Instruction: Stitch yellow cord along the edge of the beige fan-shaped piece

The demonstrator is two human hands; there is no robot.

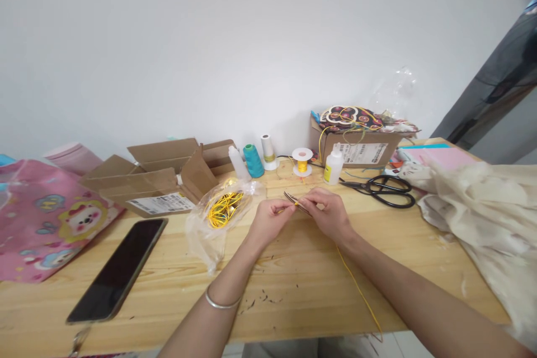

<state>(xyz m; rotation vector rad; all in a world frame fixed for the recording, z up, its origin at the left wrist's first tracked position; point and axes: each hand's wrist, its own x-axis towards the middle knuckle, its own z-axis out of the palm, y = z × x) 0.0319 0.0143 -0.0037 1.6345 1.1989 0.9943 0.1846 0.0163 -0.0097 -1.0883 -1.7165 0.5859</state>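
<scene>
Over the middle of the wooden table (293, 285) my two hands meet. My right hand (329, 212) pinches a small dark brown strip-like piece (293, 199) that sticks out to the left. My left hand (268, 221) is closed in a pinch on a thin yellow cord (361, 291) wound at that piece; the cord trails down under my right forearm to the table's front edge. A silver bangle sits on my left wrist.
A clear bag of yellow cord (222, 210) lies left of my hands, a dark phone (119, 268) farther left, an open cardboard box (155, 179) behind. Thread spools (254, 160), a yellow cord reel (302, 161), glue bottles (333, 166), black scissors (386, 189), another box (361, 148), cream fabric (482, 207) at right.
</scene>
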